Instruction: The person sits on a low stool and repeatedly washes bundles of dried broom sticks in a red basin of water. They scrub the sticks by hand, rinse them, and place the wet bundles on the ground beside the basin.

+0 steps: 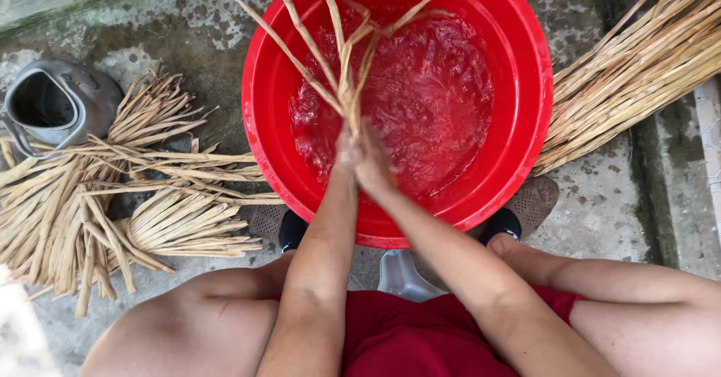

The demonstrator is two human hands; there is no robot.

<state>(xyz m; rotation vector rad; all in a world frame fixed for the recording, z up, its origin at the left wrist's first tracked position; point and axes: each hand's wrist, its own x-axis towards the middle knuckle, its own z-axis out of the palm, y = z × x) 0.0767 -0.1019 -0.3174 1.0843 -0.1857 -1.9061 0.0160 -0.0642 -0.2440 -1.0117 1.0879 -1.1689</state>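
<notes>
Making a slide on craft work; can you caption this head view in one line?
Both hands, left hand and right hand, grip dried straw strands over a water-filled red basin.

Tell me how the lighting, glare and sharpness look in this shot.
Head view: soft even daylight, no hard shadows; pale glints on the rippled water in the red basin; blown-out white patch at the bottom left corner; both hands and the dry stalks look sharp.

Bundle of tan reed strips (pixel 347 84), wet, gripped at its lower end by both hands: left hand (pixel 345 152), right hand (pixel 373 163). Strips fan up and outward over the red basin (pixel 526 76), which is part full of churned water.
</notes>
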